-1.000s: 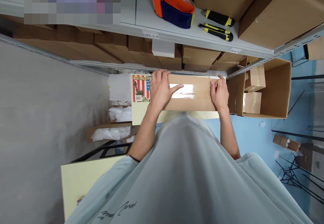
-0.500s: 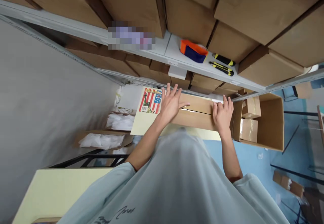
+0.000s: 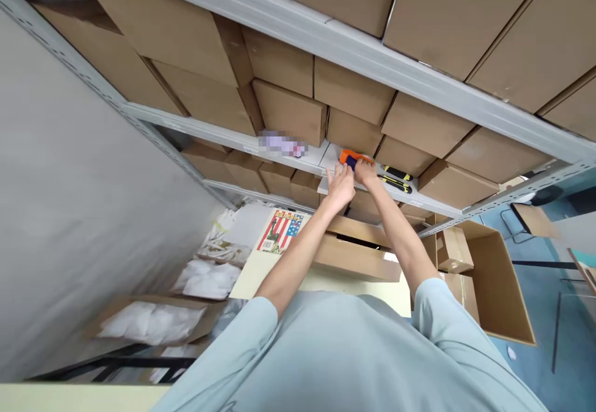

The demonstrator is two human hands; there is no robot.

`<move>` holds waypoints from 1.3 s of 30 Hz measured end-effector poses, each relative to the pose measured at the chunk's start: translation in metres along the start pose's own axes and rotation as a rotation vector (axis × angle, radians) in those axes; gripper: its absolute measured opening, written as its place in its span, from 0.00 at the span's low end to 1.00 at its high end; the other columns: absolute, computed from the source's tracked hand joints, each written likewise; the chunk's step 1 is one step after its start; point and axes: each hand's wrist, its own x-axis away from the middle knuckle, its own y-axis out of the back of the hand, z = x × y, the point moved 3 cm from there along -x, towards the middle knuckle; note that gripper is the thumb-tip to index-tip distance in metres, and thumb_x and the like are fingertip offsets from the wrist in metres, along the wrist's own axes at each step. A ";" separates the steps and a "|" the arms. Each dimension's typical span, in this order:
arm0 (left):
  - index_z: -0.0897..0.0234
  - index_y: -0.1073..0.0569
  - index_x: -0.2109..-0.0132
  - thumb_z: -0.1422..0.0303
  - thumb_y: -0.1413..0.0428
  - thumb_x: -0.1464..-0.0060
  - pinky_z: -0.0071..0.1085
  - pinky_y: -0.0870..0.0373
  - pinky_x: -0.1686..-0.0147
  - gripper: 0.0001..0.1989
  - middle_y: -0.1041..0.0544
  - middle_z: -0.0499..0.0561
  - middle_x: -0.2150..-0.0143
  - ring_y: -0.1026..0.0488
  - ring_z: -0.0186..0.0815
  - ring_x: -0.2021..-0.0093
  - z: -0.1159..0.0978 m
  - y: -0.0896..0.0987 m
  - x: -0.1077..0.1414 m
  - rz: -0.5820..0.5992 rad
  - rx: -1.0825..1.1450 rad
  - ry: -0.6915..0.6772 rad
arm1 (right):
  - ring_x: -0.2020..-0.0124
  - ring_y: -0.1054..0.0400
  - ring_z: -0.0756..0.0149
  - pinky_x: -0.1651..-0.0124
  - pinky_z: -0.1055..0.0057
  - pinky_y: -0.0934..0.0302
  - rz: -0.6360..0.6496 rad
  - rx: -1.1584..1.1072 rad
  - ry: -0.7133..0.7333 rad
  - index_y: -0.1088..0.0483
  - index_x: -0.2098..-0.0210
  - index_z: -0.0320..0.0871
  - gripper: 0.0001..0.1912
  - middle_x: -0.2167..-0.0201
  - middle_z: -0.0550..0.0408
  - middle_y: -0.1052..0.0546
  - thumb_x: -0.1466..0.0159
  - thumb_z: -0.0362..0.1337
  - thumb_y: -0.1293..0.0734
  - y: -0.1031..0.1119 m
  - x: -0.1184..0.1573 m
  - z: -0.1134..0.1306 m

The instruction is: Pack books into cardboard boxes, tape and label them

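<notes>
On the shelf ahead lies an orange and dark blue item point(image 3: 352, 159), perhaps a tape dispenser. My right hand point(image 3: 365, 171) reaches its right side, fingers closed round it. Just below its left part is my left hand point(image 3: 341, 187), fingers spread and holding nothing. Two black and yellow cutters point(image 3: 395, 182) lie to the right on the same shelf. Below my forearms a long cardboard box point(image 3: 356, 258) rests on the pale table point(image 3: 256, 270), a dark gap along its top. A magazine point(image 3: 281, 232) with a flag cover lies left of it.
Rows of cardboard boxes point(image 3: 288, 111) fill the metal shelves point(image 3: 298, 162) in front. A large open carton point(image 3: 505, 282) holding smaller boxes stands at the right. White bags point(image 3: 156, 322) sit in boxes at the lower left, beside a grey wall.
Both hands have left the long box and moved up to the shelf. My right hand has taken hold of the orange and blue item. The view has tilted upward, and the box's top gap looks wider.
</notes>
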 end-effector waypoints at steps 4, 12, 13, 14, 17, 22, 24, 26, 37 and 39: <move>0.77 0.35 0.18 0.75 0.50 0.30 0.71 0.59 0.14 0.36 0.38 0.70 0.14 0.48 0.63 0.11 0.011 -0.007 0.026 0.007 0.067 0.018 | 0.27 0.25 0.41 0.24 0.53 0.35 0.027 -0.068 0.003 0.39 0.25 0.18 0.31 0.30 0.17 0.23 0.25 0.24 0.37 -0.002 -0.001 -0.009; 0.62 0.25 0.31 0.66 0.43 0.24 0.49 0.23 0.28 0.19 0.16 0.62 0.34 0.17 0.48 0.33 0.039 -0.016 0.129 -0.264 0.594 -0.154 | 0.35 0.22 0.49 0.26 0.53 0.29 -0.083 -1.046 0.281 0.30 0.32 0.40 0.27 0.35 0.40 0.17 0.23 0.49 0.30 -0.043 0.118 -0.027; 0.60 0.24 0.33 0.64 0.42 0.23 0.45 0.19 0.32 0.17 0.15 0.60 0.38 0.15 0.45 0.38 0.040 -0.017 0.146 -0.299 0.672 -0.168 | 0.35 0.22 0.49 0.26 0.53 0.29 -0.071 -1.231 0.315 0.28 0.34 0.44 0.29 0.36 0.44 0.16 0.26 0.55 0.27 -0.048 0.145 -0.024; 0.59 0.23 0.36 0.63 0.41 0.23 0.41 0.17 0.37 0.14 0.15 0.58 0.42 0.15 0.42 0.42 0.040 -0.018 0.162 -0.328 0.730 -0.169 | 0.34 0.22 0.50 0.25 0.53 0.29 -0.065 -1.375 0.318 0.26 0.36 0.47 0.32 0.36 0.47 0.16 0.29 0.61 0.24 -0.053 0.171 -0.020; 0.58 0.21 0.44 0.60 0.37 0.24 0.36 0.15 0.44 0.09 0.16 0.53 0.49 0.15 0.39 0.49 0.034 -0.018 0.199 -0.385 0.784 -0.154 | 0.33 0.22 0.50 0.23 0.53 0.29 -0.087 -1.589 0.225 0.25 0.36 0.51 0.36 0.38 0.50 0.15 0.32 0.67 0.22 -0.061 0.234 -0.004; 0.58 0.19 0.48 0.58 0.38 0.23 0.37 0.16 0.49 0.09 0.17 0.53 0.51 0.18 0.40 0.52 0.029 -0.012 0.225 -0.419 0.722 -0.134 | 0.33 0.21 0.50 0.24 0.51 0.28 -0.105 -1.564 0.143 0.26 0.33 0.52 0.40 0.38 0.47 0.15 0.31 0.72 0.26 -0.068 0.276 0.018; 0.58 0.18 0.48 0.57 0.39 0.22 0.35 0.17 0.54 0.10 0.17 0.54 0.51 0.19 0.38 0.56 0.032 -0.010 0.229 -0.389 0.729 -0.161 | 0.35 0.19 0.49 0.26 0.49 0.26 -0.073 -1.504 0.152 0.25 0.35 0.52 0.41 0.39 0.46 0.14 0.31 0.74 0.27 -0.071 0.280 0.021; 0.58 0.17 0.48 0.56 0.39 0.22 0.33 0.20 0.59 0.12 0.16 0.54 0.51 0.21 0.37 0.59 0.037 -0.009 0.232 -0.368 0.743 -0.192 | 0.37 0.18 0.48 0.28 0.47 0.24 -0.047 -1.471 0.167 0.23 0.38 0.51 0.40 0.42 0.46 0.13 0.32 0.76 0.28 -0.073 0.281 0.023; 0.54 0.14 0.41 0.41 0.37 0.30 0.41 0.17 0.55 0.26 0.16 0.57 0.46 0.18 0.43 0.53 0.060 0.063 0.219 -0.412 0.897 -0.185 | 0.47 0.18 0.51 0.38 0.53 0.21 -0.188 -1.034 0.301 0.20 0.46 0.49 0.31 0.49 0.46 0.12 0.24 0.70 0.32 -0.070 0.292 0.003; 0.53 0.14 0.41 0.41 0.36 0.30 0.41 0.17 0.55 0.25 0.16 0.56 0.45 0.18 0.43 0.53 0.059 0.079 0.212 -0.373 0.934 -0.234 | 0.49 0.18 0.51 0.41 0.53 0.21 -0.196 -0.925 0.369 0.20 0.46 0.48 0.26 0.50 0.45 0.13 0.22 0.64 0.32 -0.064 0.297 -0.007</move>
